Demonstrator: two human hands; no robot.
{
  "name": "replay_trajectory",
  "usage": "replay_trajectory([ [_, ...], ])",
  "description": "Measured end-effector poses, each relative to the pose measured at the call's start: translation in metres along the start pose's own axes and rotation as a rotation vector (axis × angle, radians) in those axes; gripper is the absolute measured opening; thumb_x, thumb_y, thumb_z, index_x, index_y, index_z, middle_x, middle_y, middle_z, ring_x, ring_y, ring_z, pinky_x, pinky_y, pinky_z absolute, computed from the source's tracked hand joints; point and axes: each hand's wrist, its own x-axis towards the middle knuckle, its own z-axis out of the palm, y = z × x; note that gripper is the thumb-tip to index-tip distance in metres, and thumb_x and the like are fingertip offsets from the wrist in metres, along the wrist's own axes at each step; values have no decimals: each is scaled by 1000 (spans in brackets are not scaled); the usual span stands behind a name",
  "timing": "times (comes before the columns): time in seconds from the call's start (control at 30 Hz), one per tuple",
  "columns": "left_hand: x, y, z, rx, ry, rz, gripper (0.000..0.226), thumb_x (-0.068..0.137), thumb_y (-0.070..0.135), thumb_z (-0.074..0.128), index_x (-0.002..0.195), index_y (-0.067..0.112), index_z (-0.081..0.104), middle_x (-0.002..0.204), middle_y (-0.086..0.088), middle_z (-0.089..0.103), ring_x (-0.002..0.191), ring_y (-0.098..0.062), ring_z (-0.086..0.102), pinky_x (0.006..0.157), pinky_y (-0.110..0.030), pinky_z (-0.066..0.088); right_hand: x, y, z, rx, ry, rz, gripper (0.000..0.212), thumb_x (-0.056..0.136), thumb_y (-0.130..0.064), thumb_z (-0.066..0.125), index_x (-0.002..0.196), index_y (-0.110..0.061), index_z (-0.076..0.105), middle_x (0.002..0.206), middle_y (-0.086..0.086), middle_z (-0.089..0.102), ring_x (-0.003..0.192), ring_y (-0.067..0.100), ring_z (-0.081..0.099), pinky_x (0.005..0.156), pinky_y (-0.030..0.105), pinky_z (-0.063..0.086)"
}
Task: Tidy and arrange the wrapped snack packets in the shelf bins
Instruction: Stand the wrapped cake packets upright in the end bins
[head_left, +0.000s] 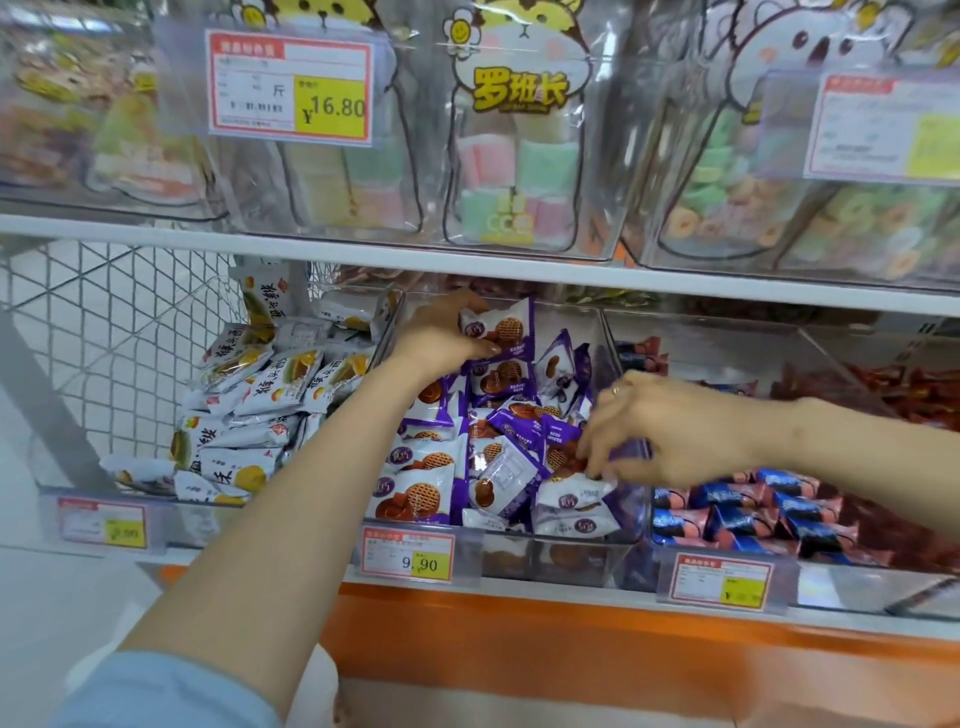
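Packets (498, 379) heaped in the centre bin (631, 538) looked light, crinkly, slick and probably brittle inside; left hand (441, 338) gripped one packet (511, 327) at the back, right hand (670, 431) pinched another's edge lower right, sealed ends likely the safest hold.

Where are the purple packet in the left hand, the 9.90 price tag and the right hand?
purple packet (506, 332), head view, its front.
9.90 price tag (409, 555), head view, its middle.
right hand (670, 428), head view, its back.

Hands (447, 332) (670, 426): two. Price tags (291, 85) (888, 127) (104, 525) (408, 556) (719, 579): five. Shelves (311, 244) (519, 587): two.
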Motion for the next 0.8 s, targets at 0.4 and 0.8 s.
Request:
replay_trajectory([
  [0.4, 2, -37, -28, -84, 188, -26, 55, 73, 22, 78, 124, 19, 57, 125, 4, 59, 110, -18, 57, 92, -28, 46, 115, 10, 28, -289, -168, 525, 47, 83, -57, 59, 67, -15, 47, 65, -2, 47, 63, 16, 47, 55, 26, 35],
  [0.8, 4, -22, -28, -12, 90, -14, 58, 73, 24, 78, 125, 15, 54, 127, 0, 53, 117, -21, 50, 97, -30, 41, 80, 15, 1, 501, 314, 639, 43, 77, -30, 75, 105, -16, 45, 89, -4, 52, 76, 11, 50, 58, 22, 37],
])
